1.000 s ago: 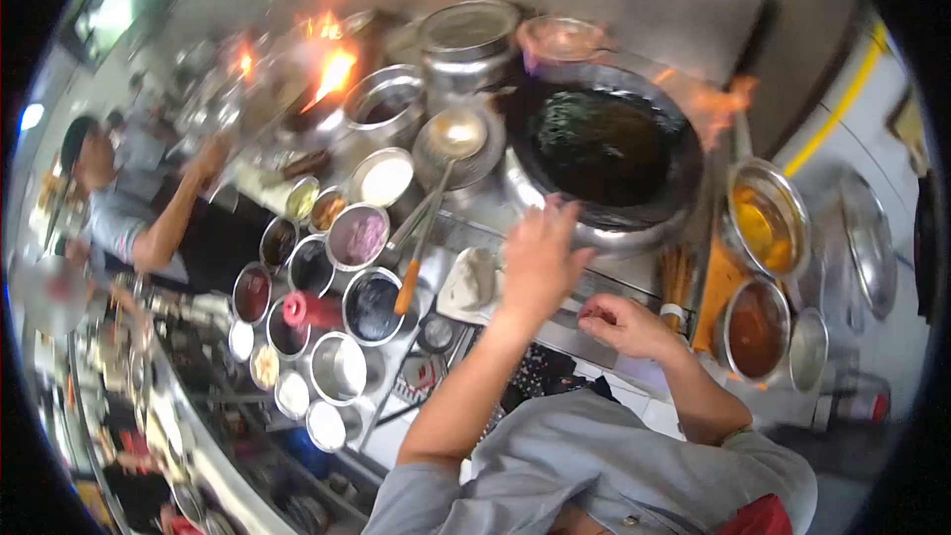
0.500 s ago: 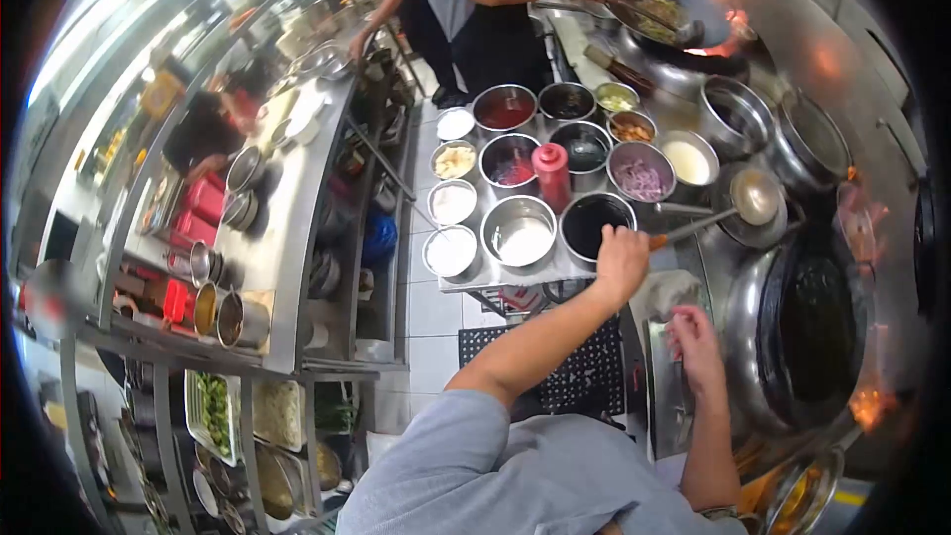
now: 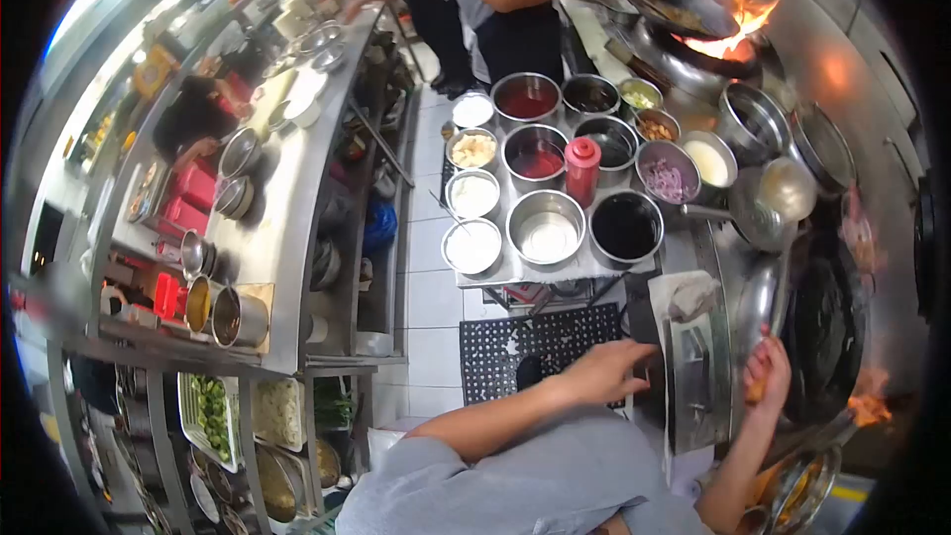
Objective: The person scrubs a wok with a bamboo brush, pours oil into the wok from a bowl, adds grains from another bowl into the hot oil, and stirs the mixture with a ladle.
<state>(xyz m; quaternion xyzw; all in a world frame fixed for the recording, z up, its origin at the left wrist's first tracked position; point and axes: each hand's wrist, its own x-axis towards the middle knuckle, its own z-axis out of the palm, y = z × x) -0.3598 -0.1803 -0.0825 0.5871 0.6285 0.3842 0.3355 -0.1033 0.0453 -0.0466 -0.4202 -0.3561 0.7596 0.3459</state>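
Note:
My right hand [image 3: 768,372] is closed on the orange handle of a ladle [image 3: 788,190], whose round bowl lies over a metal lid or pan beyond the big wok. Beside this hand, on its right, sits the large wok [image 3: 830,327] with dark liquid in it. My left hand [image 3: 612,373] hangs over the black perforated floor mat [image 3: 540,342], its fingers apart and nothing in them. A folded white cloth [image 3: 686,295] lies on the metal counter edge between the hands and the pots.
Pots of ingredients surround a red squeeze bottle [image 3: 582,168] on a steel table. Flames [image 3: 738,35] rise under a wok where another person [image 3: 515,0] works. Flames also show by the near wok. A long counter [image 3: 287,188] and a vegetable tray [image 3: 210,416] are at left.
The ladle has passed from my left hand to my right. My left hand has moved down, away from the pots, and opened. Flames at the co-worker's wok are larger.

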